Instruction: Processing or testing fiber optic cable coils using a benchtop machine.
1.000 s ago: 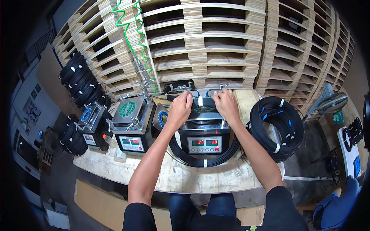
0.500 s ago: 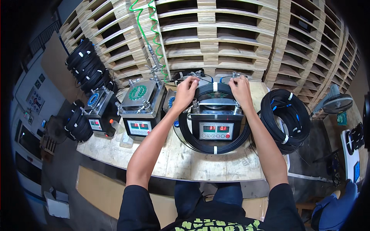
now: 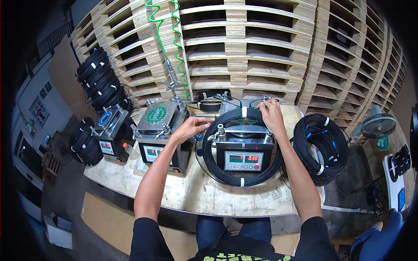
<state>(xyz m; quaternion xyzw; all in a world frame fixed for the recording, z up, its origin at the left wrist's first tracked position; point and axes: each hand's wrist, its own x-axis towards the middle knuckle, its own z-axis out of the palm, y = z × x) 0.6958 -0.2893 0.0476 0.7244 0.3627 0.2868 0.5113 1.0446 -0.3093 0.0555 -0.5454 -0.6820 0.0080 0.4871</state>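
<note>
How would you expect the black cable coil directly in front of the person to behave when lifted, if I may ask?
The coil would probably flex yet roughly keep its ring shape, since white ties bind its thin strands. It may catch when raised, as the machine shows through its ring.

black short-sleeved t-shirt [image 3: 237, 245] — yellow-green lettering [image 3: 250, 257] — blue jeans [image 3: 211, 227]

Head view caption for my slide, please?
Left hand beside a black cable coil encircling a benchtop machine; right hand near the machine's far right corner.
</note>
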